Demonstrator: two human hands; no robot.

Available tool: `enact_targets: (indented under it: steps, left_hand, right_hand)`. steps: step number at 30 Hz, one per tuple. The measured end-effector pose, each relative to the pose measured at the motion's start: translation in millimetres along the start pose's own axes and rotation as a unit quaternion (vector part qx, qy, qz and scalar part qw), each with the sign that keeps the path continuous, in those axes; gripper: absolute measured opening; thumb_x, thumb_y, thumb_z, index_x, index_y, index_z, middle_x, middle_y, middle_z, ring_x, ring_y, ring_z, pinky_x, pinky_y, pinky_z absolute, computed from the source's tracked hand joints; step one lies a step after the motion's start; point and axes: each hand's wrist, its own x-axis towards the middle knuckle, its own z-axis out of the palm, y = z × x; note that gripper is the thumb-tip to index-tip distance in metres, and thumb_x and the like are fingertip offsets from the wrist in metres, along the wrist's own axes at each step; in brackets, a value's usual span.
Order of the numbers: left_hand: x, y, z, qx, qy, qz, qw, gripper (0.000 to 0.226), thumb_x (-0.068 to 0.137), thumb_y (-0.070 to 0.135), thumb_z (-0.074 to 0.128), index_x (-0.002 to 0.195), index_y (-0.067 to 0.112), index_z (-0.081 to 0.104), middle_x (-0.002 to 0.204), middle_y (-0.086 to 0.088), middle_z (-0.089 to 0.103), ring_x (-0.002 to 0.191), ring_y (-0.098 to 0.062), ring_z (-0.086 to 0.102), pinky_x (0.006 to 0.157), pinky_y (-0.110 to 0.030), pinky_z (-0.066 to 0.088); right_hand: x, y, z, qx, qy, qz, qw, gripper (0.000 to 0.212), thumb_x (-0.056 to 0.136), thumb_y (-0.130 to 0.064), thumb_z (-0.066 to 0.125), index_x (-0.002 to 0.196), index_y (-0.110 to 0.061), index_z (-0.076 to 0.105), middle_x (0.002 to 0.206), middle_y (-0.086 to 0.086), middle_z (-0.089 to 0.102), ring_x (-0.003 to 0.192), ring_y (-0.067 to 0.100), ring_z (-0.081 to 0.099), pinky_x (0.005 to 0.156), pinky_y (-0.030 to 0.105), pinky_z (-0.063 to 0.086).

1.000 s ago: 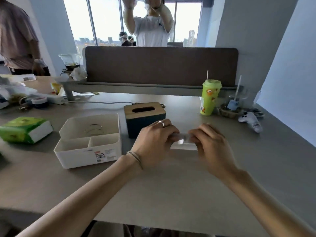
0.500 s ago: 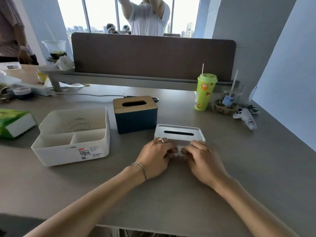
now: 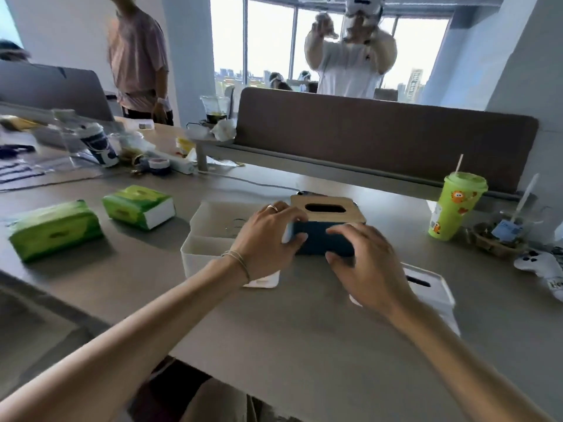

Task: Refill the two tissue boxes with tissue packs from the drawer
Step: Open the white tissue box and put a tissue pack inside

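The blue tissue box (image 3: 323, 239), wooden lid on top, sits mid-desk with both hands on it — the left hand (image 3: 268, 239) wraps its left end, the right hand (image 3: 362, 266) presses its front face, fingers curled. Touching its left side is an open white organiser (image 3: 213, 239); the white tissue box (image 3: 426, 287) lies just right, behind the right wrist. Two green tissue packs (image 3: 91, 217) rest well apart to the left — bare desk (image 3: 304, 345) lies toward the near edge. A green cup (image 3: 454, 205) stands to the right.
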Motion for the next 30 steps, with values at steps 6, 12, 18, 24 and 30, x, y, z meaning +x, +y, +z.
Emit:
enact_targets:
  steps: [6,12,18,24,30]
  left_hand:
    - [-10.9,-68.0,-82.2,0.062,0.011,-0.072,0.995,0.031,0.092,0.031,0.065,0.122,0.026,0.065,0.118,0.001,0.062,0.107,-0.018,0.057,0.089,-0.033,0.049]
    - [-14.1,-148.6,-146.6,0.121,-0.001,-0.154,0.981,0.033,0.09,0.027,0.066,0.123,0.027,0.065,0.125,-0.001,0.06,0.113,-0.019,0.057,0.094,-0.032,0.047]
    - [-4.9,-240.9,-172.4,0.144,-0.016,-0.243,0.959,0.03,0.095,0.024,0.057,0.123,0.025,0.066,0.121,-0.003,0.061,0.111,-0.021,0.058,0.09,-0.03,0.044]
    - [19.6,-321.9,-169.0,0.124,-0.049,-0.329,0.935,0.037,0.094,0.026,0.049,0.129,0.022,0.06,0.133,-0.013,0.06,0.119,-0.029,0.058,0.099,-0.036,0.047]
    - [33.4,-359.8,-144.0,0.119,-0.126,-0.36,0.917,0.05,0.094,0.023,0.05,0.143,0.027,0.047,0.14,-0.014,0.054,0.125,-0.031,0.054,0.104,-0.042,0.047]
  right_hand:
    - [73.8,-91.8,43.4,0.074,-0.046,-0.078,0.993,0.046,0.089,-0.033,0.07,0.134,-0.025,0.058,0.132,-0.002,0.061,0.124,0.018,0.052,0.104,0.035,0.045]
    - [139.3,-175.0,95.8,0.09,-0.093,-0.116,0.985,0.05,0.087,-0.036,0.067,0.135,-0.025,0.058,0.136,0.003,0.061,0.122,0.022,0.056,0.1,0.037,0.048]
    - [196.0,-230.0,160.9,0.046,-0.209,-0.1,0.972,0.057,0.084,-0.037,0.062,0.138,-0.027,0.051,0.132,0.008,0.058,0.116,0.027,0.057,0.098,0.043,0.048]
    - [242.6,-252.9,224.4,-0.002,-0.286,-0.018,0.958,0.066,0.079,-0.053,0.068,0.137,-0.031,0.046,0.123,0.005,0.058,0.109,0.025,0.058,0.094,0.042,0.05]
    - [264.5,-256.8,268.8,-0.042,-0.31,0.01,0.95,0.077,0.069,-0.066,0.074,0.13,-0.028,0.047,0.115,0.003,0.062,0.103,0.025,0.061,0.079,0.037,0.051]
